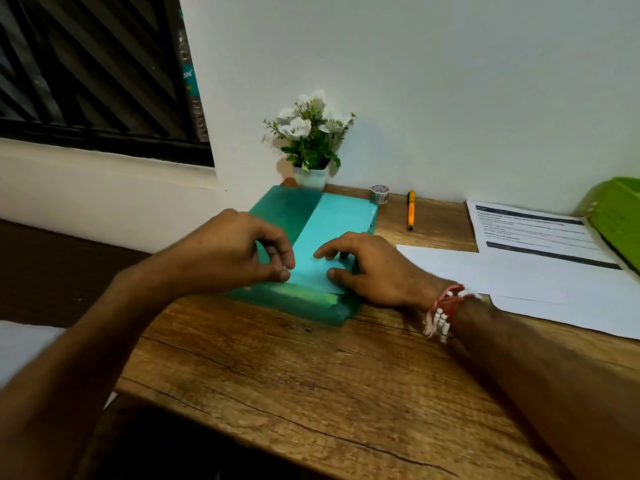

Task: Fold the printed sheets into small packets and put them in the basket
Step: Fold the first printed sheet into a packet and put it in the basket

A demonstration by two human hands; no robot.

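A folded sheet (332,230), tinted pale teal, lies lengthwise on a dark green mat (280,209) at the left of the wooden table. My left hand (235,247) pinches the sheet's near left edge between thumb and fingers. My right hand (370,268) presses flat on its near right part, thumb on the paper. To the right lie a blank white sheet (519,275) and a printed sheet (533,230). A green basket (616,213) stands at the far right edge, partly cut off.
A white pot of artificial flowers (311,140) stands at the wall behind the mat. A tape roll (380,194) and a yellow pen (410,209) lie beside it. The table's (311,375) left edge runs close to the mat. A barred window is up left.
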